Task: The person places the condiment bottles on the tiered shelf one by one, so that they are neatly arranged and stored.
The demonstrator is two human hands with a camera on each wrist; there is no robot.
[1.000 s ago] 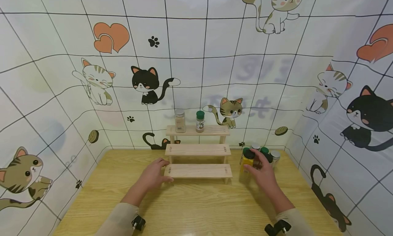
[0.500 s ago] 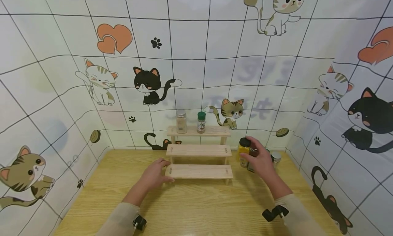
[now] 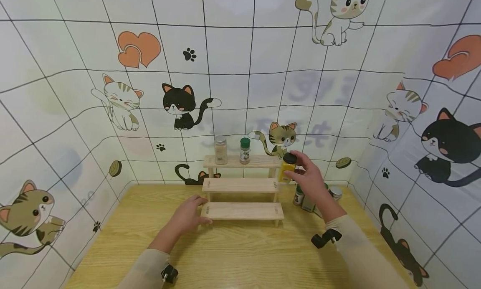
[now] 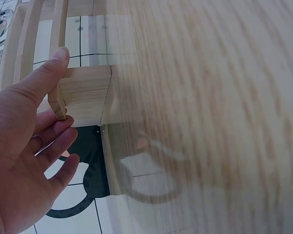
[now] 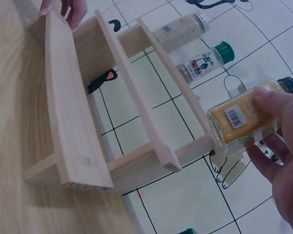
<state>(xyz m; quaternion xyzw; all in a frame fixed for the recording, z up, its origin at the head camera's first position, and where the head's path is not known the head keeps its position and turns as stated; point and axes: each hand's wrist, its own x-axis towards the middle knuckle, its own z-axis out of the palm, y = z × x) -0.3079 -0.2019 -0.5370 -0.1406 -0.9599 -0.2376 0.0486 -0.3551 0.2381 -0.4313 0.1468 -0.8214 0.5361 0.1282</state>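
Note:
A three-tier wooden shelf rack (image 3: 242,210) stands on the table against the wall. My left hand (image 3: 186,215) holds the left end of its lowest step, the thumb on one side and fingertips on the other in the left wrist view. My right hand (image 3: 309,177) pinches a glass spice jar (image 5: 241,119) of yellow powder with a black lid, raised beside the right end of the upper tiers. On the top tier stand a clear jar (image 3: 221,151) with a silver lid and a green-capped spice bottle (image 3: 245,151).
Several more spice jars stand on the table right of the rack, partly behind my right forearm, including a green-capped one (image 3: 298,196) and a silver-lidded one (image 3: 335,192). A cat-print sheet (image 3: 233,88) walls the table (image 3: 240,255) at back and sides.
My right hand has lifted the yellow spice jar from the group on the right and carried it up and left to the rack's top end. The left hand stays on the rack.

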